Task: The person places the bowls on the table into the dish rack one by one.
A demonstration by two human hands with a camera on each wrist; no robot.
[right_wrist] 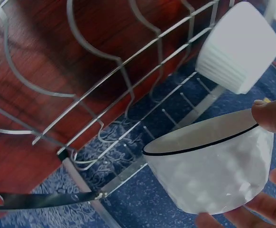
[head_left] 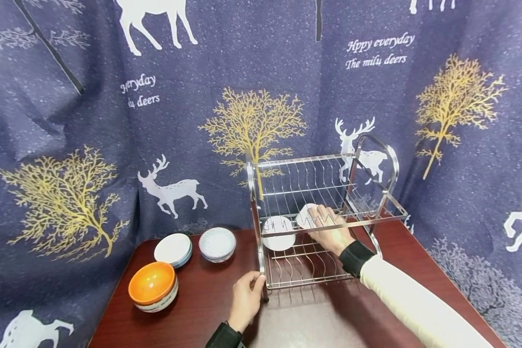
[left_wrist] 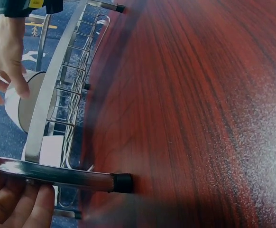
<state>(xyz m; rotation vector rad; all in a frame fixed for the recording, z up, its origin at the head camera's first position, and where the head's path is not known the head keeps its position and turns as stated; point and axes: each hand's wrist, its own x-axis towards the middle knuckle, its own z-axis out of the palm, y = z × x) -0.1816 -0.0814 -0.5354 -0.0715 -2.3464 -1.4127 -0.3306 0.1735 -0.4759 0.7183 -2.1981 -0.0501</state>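
In the head view my right hand (head_left: pixel 329 227) is inside the metal dish rack (head_left: pixel 255 212), below its upper tier. It grips a white bowl (right_wrist: pixel 209 173) with a thin black rim, thumb at the rim and fingers round the base. The bowl is tipped on its side over the lower wires. To its left, a second white bowl (head_left: pixel 278 238) with ribbed sides stands tilted in the lower tier. My left hand (head_left: pixel 246 296) holds the rack's front left leg (left_wrist: pixel 67 175) between thumb and fingers, low near the black foot.
Left of the rack, an orange bowl (head_left: pixel 152 282) sits stacked on a patterned one. Behind it are a white bowl stack (head_left: pixel 172 248) and speckled bowls (head_left: pixel 217 243). All stand on a reddish wooden table (head_left: pixel 200 309). A blue deer-print curtain (head_left: pixel 226 58) hangs behind.
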